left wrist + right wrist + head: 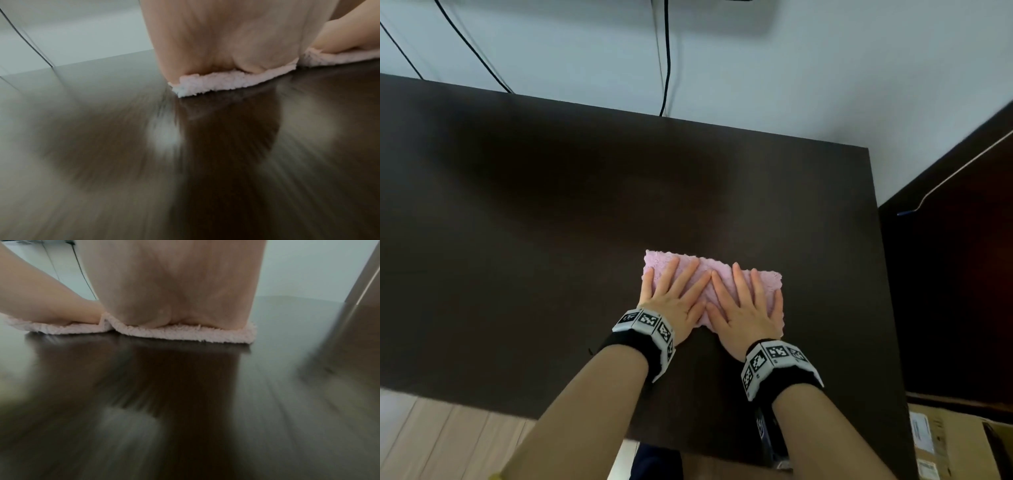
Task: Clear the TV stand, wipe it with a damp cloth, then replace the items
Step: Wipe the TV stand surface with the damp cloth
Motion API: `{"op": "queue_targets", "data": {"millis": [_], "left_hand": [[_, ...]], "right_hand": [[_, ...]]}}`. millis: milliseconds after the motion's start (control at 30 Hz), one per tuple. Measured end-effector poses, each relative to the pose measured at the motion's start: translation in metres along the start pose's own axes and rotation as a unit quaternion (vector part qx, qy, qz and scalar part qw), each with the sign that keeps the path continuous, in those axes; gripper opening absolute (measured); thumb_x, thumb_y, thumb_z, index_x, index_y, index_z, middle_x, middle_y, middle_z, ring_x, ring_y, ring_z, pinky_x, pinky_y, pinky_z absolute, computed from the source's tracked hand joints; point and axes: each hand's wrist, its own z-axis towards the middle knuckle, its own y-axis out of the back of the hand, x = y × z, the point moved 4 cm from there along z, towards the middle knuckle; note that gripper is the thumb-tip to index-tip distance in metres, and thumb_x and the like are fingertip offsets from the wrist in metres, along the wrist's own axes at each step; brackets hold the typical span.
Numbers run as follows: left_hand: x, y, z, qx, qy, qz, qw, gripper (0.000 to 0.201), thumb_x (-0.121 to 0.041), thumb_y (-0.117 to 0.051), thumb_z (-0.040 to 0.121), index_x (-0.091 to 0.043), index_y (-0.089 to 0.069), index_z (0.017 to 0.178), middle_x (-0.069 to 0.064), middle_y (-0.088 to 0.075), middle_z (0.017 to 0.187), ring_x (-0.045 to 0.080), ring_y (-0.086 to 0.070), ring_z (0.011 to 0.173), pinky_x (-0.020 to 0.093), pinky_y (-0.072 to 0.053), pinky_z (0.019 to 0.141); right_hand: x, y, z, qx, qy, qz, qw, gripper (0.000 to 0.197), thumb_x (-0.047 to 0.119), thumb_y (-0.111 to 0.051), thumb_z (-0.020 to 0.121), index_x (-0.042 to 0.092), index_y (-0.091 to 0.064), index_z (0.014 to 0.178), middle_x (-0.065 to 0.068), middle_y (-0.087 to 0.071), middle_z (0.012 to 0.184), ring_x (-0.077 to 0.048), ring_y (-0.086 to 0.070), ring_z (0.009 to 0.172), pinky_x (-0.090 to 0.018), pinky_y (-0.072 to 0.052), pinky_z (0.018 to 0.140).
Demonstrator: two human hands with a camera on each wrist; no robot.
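Observation:
A pink fluffy cloth lies flat on the dark brown TV stand top, right of the middle and toward the front. My left hand presses on its left half with straight, spread fingers. Beside it my right hand presses on the right half the same way. In the left wrist view the heel of the left hand sits on the cloth's edge. In the right wrist view the right hand pins the cloth's edge. Both wrist views show the stand top blurred.
Black cables hang down the pale wall behind the stand. A dark cabinet with a metal handle stands to the right. A cardboard box sits at the lower right, light wood flooring at the lower left.

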Motion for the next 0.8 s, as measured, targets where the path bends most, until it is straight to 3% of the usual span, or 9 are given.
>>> {"op": "queue_targets", "data": {"millis": [400,800], "left_hand": [[0.039,0.113,0.181,-0.017,-0.001,-0.03,0.999,0.053,-0.045,-0.008,0.1,-0.039,0.017,0.146,-0.011,0.026,0.155,0.02,0.025,0.144,0.05,0.016,0.113],[0.056,0.17,0.288,-0.058,0.024,-0.051,0.997,0.055,-0.047,-0.015,0.099,-0.043,0.014,0.146,-0.015,0.019,0.157,0.019,0.02,0.145,0.052,0.013,0.113]], "right_hand": [[-0.035,0.11,0.178,0.01,-0.017,0.021,1.0,0.054,0.058,-0.011,0.096,0.051,0.016,0.143,0.013,0.03,0.154,-0.02,0.03,0.141,-0.055,0.016,0.11],[-0.064,0.172,0.287,-0.035,-0.015,0.018,0.999,0.052,0.06,-0.012,0.095,0.056,0.01,0.142,0.017,0.023,0.156,-0.016,0.025,0.143,-0.054,0.015,0.113]]}}
